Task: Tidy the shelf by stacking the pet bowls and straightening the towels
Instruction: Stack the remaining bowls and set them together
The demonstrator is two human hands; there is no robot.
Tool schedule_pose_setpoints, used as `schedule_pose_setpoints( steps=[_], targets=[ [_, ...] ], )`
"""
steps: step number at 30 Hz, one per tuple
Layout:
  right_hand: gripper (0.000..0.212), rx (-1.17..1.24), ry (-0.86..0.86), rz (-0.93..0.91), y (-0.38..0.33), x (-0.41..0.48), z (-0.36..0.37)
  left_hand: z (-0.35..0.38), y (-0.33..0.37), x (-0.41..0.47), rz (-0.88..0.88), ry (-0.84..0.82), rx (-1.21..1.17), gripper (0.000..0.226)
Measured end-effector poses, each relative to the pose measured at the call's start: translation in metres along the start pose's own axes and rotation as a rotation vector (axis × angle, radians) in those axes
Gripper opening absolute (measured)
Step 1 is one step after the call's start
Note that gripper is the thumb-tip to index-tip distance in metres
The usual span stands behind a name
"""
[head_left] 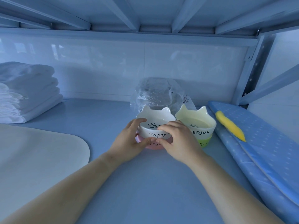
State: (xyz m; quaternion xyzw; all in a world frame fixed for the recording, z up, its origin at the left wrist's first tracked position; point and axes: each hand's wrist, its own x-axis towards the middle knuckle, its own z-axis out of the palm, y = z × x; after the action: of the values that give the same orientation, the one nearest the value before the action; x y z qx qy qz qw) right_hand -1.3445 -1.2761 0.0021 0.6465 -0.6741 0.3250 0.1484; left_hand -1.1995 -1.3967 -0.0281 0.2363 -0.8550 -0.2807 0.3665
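Left hand (pixel 129 140) and right hand (pixel 179 143) clamp the white bowl (pixel 155 122), nested in the pink bowl (pixel 152 146) on the shelf (pixel 145 183); uneven seating could chip rims; a rightward nudge would likely knock the cream stack (pixel 196 125) just beside; towels (pixel 27 92) lie far left.

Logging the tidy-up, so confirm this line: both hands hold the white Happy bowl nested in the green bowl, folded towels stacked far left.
One slip: in the head view the white Happy bowl sits nested in the pink bowl; the green bowl carries the cream bowl. The left hand and right hand do hold it, folded towels stacked far left.
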Motion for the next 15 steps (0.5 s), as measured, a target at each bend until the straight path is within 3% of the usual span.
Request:
schedule_pose_setpoints(
  steps=[8,15],
  targets=[
    [0.024,0.024,0.092,-0.044,0.0002,0.0012,-0.0023,-0.0041,0.0030,0.0059,0.098,0.054,0.096,0.043],
    [0.022,0.033,0.106,-0.034,0.0008,0.0014,-0.0002,-0.0001,0.0009,0.0064,0.089,0.033,0.038,0.049]
  ],
)
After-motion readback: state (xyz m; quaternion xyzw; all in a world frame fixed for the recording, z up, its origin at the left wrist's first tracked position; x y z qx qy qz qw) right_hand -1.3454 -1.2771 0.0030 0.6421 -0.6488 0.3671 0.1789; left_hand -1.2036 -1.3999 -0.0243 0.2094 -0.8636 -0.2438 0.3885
